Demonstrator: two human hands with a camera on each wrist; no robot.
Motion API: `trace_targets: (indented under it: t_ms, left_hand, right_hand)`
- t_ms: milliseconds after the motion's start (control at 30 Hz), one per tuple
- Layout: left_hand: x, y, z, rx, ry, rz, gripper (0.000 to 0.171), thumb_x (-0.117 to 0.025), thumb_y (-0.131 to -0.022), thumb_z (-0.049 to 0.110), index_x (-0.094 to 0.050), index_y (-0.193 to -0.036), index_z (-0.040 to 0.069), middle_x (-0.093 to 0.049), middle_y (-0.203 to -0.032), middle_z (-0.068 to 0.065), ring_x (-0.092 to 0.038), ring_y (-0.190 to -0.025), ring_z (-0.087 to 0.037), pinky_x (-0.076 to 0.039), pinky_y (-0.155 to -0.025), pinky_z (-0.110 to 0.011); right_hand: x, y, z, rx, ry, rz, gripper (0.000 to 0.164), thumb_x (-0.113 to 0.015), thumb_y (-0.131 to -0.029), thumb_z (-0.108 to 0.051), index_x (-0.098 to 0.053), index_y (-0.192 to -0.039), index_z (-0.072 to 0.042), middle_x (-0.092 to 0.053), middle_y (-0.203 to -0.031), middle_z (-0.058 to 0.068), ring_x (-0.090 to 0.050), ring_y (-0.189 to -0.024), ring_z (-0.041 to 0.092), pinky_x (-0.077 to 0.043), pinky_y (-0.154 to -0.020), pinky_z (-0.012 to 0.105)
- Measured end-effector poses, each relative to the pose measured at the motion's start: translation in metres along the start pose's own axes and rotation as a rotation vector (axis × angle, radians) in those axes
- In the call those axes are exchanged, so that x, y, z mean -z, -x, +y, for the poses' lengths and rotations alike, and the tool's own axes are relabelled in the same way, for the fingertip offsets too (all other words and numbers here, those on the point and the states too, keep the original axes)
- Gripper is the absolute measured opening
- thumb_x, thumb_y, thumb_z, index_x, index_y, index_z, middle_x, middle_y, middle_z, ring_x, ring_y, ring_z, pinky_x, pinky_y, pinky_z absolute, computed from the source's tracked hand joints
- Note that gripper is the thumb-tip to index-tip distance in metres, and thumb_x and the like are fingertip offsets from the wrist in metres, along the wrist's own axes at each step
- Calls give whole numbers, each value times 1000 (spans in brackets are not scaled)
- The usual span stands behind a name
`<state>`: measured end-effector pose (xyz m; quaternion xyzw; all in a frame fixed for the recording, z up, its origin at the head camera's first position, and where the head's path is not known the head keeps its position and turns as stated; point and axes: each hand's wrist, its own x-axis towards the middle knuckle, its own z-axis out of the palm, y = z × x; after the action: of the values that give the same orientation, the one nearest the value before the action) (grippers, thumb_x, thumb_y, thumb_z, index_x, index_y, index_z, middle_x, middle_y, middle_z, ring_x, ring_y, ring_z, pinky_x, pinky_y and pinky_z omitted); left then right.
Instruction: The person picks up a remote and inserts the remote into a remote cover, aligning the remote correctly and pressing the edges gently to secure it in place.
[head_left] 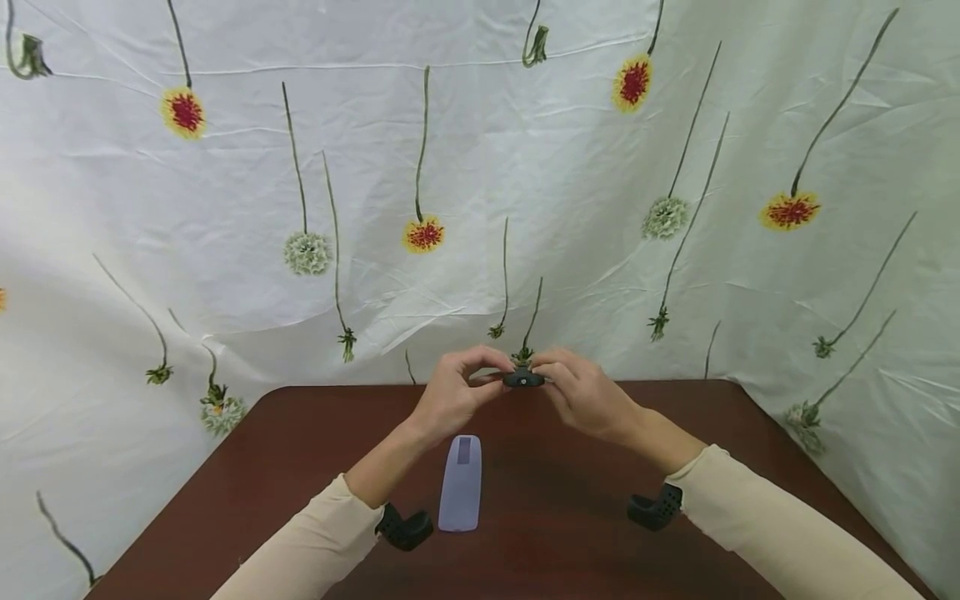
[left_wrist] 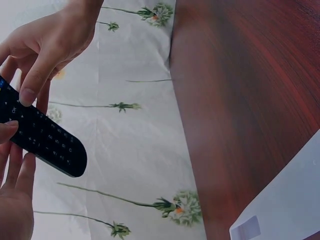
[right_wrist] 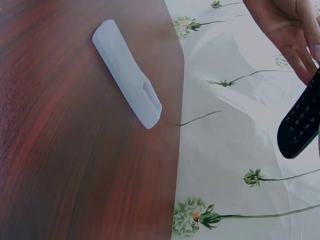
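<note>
Black remote (left_wrist: 52, 140), lilac cover (head_left: 460, 492), floral-print cloth (head_left: 480, 158)

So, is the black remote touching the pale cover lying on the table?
Apart. The left wrist view shows a wide gap: flowered cloth and table lie between the remote and the pale cover.
</note>
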<state>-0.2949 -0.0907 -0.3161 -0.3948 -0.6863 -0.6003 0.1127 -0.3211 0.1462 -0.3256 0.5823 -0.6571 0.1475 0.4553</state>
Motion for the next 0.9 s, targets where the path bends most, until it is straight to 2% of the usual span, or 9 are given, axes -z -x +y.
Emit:
trace_targets:
  t_ms: [200,300,367,400,467,567,667,800,900]
  left_hand:
    - [-2,-1,-1,-34,-3,16,17,-73,-89,-14,-74,-102,-2,-64,-115,-29,-65,-110,-28,-55,-97,-41]
    - [-4,0,-1,-39,-23,29,17,-72,-90,-13,-73,-104,-2,-65,-116,-26,-64,-112,-29,-54,-98,-41]
    - [-5,2,-1,-15,-33,40,20,-71,-91,-12,-71,-110,-4,-65,-119,-24,-63,-116,-32,-53,-99,-42]
    - [-6,4,-1,12,-35,51,23,-70,-93,-11,-70,-115,-4,-64,-122,-22,-62,-119,-34,-53,-99,-43]
    - [-8,8,2,108,-19,89,30,-68,-96,-8,-67,-124,-2,-64,-128,-18,-60,-124,-35,-53,-99,-42]
    - [-10,11,7,295,104,170,34,-63,-101,-1,-60,-135,-1,-60,-134,-17,-60,-124,-35,-53,-99,-41]
    - [-12,10,12,480,261,237,36,-59,-106,8,-56,-139,-4,-58,-133,-20,-63,-116,-30,-54,-97,-36]
    - [-12,4,15,638,395,212,40,-56,-108,12,-52,-139,-13,-55,-132,-23,-64,-108,-22,-55,-91,-28]
    - [-11,1,16,671,454,167,40,-56,-107,8,-50,-137,-18,-52,-139,-26,-65,-110,-21,-55,-90,-25]
  right_hand:
    - [2,1,3,67,34,6,16,-46,-109,-6,-56,-113,6,-59,-112,19,-65,-93,28,-59,-76,35]
    - [2,2,3,94,43,15,13,-48,-108,-3,-57,-113,6,-59,-112,18,-64,-93,29,-58,-77,36]
    - [3,3,3,100,52,13,13,-49,-108,-2,-58,-112,6,-60,-112,18,-64,-93,30,-58,-78,37]
    - [3,3,3,103,54,12,13,-49,-108,-2,-58,-112,6,-61,-112,18,-65,-93,30,-58,-78,37]
    - [5,2,3,104,65,1,13,-49,-108,-2,-59,-111,6,-62,-112,17,-65,-95,31,-59,-79,38]
    - [6,1,3,120,80,-18,14,-48,-108,-1,-61,-111,5,-63,-112,17,-66,-96,31,-59,-81,38]
    - [6,1,4,151,93,-33,15,-48,-107,0,-62,-110,6,-63,-112,17,-66,-97,31,-59,-81,38]
    - [6,2,5,189,103,-44,17,-48,-108,-2,-63,-111,6,-64,-111,18,-66,-98,31,-59,-82,39]
    - [6,3,5,213,111,-57,19,-47,-109,-3,-64,-113,6,-65,-111,18,-66,-100,32,-59,-84,39]
